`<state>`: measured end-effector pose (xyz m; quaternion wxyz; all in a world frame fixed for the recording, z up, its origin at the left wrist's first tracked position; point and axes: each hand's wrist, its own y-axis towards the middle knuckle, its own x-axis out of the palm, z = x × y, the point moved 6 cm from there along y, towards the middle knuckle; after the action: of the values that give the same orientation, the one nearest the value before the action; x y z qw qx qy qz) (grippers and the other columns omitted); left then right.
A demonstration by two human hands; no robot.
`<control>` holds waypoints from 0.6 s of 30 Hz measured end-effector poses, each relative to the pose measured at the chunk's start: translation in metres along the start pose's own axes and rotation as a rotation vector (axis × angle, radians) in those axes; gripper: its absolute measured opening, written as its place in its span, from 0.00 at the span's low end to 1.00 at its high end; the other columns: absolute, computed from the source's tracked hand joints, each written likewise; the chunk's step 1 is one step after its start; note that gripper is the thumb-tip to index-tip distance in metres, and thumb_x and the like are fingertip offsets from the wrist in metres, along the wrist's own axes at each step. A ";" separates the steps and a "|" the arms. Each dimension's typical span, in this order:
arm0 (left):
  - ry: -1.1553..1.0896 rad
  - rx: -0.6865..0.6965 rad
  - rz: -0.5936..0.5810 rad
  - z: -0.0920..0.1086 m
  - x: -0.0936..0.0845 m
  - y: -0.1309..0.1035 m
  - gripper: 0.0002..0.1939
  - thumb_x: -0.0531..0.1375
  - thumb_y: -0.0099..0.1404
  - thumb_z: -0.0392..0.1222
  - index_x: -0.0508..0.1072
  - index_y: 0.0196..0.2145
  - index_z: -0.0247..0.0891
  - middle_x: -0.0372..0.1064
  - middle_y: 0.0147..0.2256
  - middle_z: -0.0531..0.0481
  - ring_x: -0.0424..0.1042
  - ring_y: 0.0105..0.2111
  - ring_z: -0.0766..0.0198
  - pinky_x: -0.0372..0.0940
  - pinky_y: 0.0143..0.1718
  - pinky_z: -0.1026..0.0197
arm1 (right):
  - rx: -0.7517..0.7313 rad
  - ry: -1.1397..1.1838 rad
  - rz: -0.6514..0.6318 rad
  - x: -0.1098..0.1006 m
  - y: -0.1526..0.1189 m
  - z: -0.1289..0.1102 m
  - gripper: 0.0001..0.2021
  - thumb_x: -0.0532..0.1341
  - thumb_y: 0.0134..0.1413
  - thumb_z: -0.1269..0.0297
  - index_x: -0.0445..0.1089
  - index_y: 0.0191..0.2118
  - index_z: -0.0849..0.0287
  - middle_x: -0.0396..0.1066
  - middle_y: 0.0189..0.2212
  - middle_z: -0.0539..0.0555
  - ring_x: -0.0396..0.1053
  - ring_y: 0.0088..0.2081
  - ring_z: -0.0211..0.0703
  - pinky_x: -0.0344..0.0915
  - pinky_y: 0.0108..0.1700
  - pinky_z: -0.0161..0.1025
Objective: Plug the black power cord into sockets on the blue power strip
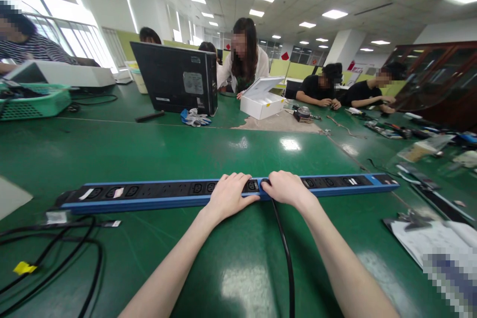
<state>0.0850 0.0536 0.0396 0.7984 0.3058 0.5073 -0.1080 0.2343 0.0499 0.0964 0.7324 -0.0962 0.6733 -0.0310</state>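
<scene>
A long blue and black power strip (164, 190) with rows of sockets lies across the green table in front of me. My left hand (231, 191) grips its middle, fingers over the top and thumb along the near side. Just to the right, my right hand (285, 186) is closed around a black plug (265, 183) at one of the sockets. The plug's face is hidden, so I cannot tell how deep it sits. From under that hand a black power cable (286, 248) runs down over the table towards me.
Black cables (95, 253) with a yellow tag lie at left. A clipboard (428, 233) is at right. Beyond the strip are a computer tower (171, 77), gloves (196, 118), a white box (263, 104) and a green basket (35, 104). Several people are around the table.
</scene>
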 end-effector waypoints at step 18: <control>-0.009 -0.003 -0.006 0.001 -0.001 -0.001 0.32 0.55 0.65 0.68 0.68 0.57 0.45 0.73 0.52 0.45 0.70 0.52 0.51 0.60 0.53 0.50 | 0.003 -0.033 0.030 -0.001 0.002 -0.003 0.26 0.47 0.69 0.53 0.78 0.48 0.66 0.76 0.47 0.71 0.74 0.51 0.57 0.64 0.54 0.46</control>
<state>0.0847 0.0519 0.0402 0.8008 0.3028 0.5048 -0.1108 0.2310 0.0514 0.0970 0.7441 -0.0856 0.6622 -0.0196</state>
